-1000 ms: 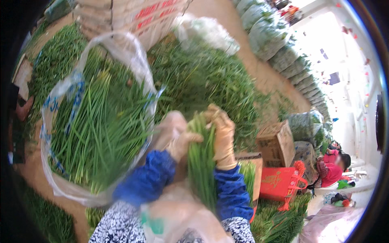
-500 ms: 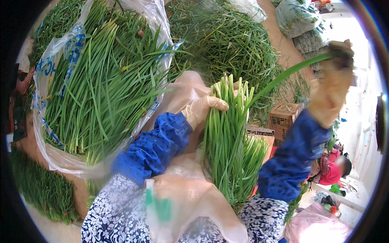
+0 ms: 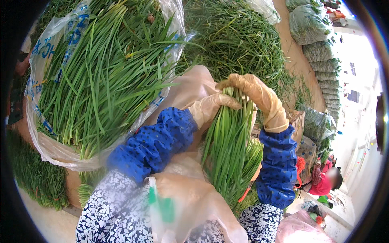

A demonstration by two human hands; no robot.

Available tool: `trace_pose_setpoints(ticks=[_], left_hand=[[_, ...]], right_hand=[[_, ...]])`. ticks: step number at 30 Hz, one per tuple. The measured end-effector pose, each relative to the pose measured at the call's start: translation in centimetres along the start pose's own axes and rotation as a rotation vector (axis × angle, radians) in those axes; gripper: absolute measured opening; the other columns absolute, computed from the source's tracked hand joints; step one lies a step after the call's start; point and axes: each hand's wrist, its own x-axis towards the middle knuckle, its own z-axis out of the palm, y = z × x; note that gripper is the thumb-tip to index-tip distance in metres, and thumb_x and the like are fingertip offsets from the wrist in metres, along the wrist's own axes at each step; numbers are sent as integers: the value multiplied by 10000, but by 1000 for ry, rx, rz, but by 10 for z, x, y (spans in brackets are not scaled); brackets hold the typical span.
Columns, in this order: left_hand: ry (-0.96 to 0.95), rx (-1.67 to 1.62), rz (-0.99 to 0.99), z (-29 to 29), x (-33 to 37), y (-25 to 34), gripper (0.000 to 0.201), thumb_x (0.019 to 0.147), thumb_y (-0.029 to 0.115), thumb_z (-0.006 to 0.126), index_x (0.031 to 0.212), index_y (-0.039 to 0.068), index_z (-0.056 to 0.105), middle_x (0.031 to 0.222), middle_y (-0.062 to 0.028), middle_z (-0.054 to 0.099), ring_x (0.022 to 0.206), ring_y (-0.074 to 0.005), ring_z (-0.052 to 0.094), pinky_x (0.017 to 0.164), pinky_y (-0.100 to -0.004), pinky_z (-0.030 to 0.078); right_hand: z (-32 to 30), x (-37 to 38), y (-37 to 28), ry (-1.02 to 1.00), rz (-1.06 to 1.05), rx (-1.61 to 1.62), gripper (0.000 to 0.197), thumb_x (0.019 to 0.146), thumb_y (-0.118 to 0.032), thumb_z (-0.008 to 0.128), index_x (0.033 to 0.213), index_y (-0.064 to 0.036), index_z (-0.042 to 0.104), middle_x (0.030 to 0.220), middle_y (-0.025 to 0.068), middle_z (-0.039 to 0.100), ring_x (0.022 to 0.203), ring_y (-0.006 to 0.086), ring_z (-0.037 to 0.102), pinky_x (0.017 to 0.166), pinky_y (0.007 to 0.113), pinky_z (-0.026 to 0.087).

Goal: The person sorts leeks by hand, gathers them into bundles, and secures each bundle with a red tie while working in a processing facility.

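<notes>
My left hand (image 3: 214, 106), in a cream rubber glove, is closed round a bunch of garlic chives (image 3: 227, 141) just below its pale cut ends. The bunch stands with those ends up and the green leaves hanging toward my lap. My right hand (image 3: 253, 91), gloved alike, is bent over the top of the bunch, its fingers curled onto the stem ends; the fingertips are partly hidden. To my left lies a large open clear plastic bag (image 3: 38, 148) heaped with loose garlic chives (image 3: 101, 81).
Loose green leaves (image 3: 239, 44) are piled on the floor ahead. Tied bunches (image 3: 40, 178) stand at the lower left. Filled plastic bags (image 3: 310, 28) line the right wall. A person in red (image 3: 322, 180) sits at the right. A translucent apron (image 3: 190, 190) covers my lap.
My right hand has come in from the far right, where it held a long green leaf, to the top of the bunch. That leaf is out of sight. My left hand keeps its grip.
</notes>
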Motion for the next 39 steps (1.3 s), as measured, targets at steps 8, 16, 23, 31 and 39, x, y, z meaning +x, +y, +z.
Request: trace_pose_setpoints(ticks=[8, 16, 23, 31, 39], left_hand=[[-129, 127, 259, -29, 29, -11, 614, 815, 40, 685, 1397, 27, 489, 1157, -126, 679, 962, -222, 680, 891, -331, 552], [-178, 327, 203, 10, 9, -1, 715, 812, -21, 680, 1445, 59, 357, 1326, -118, 564, 1220, -250, 546, 1070, -383, 411], [-156, 402, 231, 33, -12, -2, 752, 802, -30, 697, 1474, 47, 368, 1225, -93, 643, 1142, -214, 605, 1024, -338, 442], [97, 384, 364, 15, -13, -11, 591, 851, -45, 657, 1396, 30, 440, 1044, -95, 671, 942, -215, 670, 841, -333, 557], [-68, 166, 169, -35, 35, -22, 452, 883, 62, 674, 1311, 28, 533, 1027, -117, 680, 924, -235, 678, 813, -362, 582]], right_hand=[[40, -62, 89, 891, 24, 237, 667, 979, -309, 554, 1520, -29, 283, 1526, 195, 369, 1353, 314, 437, 1085, 365, 406], [150, -115, 26, 794, 427, -534, 795, 931, -607, 462, 1465, -26, 370, 1432, 234, 470, 1364, 391, 373, 1141, 474, 261], [152, -93, 20, 1003, 265, -358, 384, 908, -246, 616, 1255, -82, 627, 1136, 158, 647, 1055, 368, 583, 904, 434, 479], [163, -92, 22, 917, -45, 4, 1000, 793, -441, 755, 1491, 33, 218, 1418, 282, 409, 1295, 423, 425, 1084, 426, 357], [201, -82, 55, 966, -103, 279, 1311, 561, -230, 896, 1520, 25, 39, 1428, 244, 386, 1307, 378, 406, 1095, 401, 361]])
